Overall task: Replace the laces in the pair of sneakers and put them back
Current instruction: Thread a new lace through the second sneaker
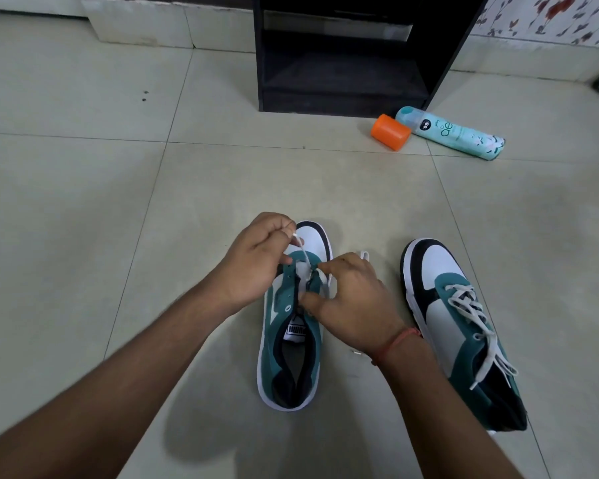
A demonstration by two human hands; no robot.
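Left hand (253, 261) pinches lace (303, 257) tip, right hand (351, 300) pinches lace at near sneaker (293, 319) eyelets — slack pull risks skipped eyelet.

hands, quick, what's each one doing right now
Left hand: pinching the white lace end above the sneaker.
Right hand: fingers curled at the eyelets, apparently gripping the lace.

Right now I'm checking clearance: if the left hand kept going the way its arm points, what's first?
Likely the white toe of the sneaker being laced, just past the left hand; depth is unclear.
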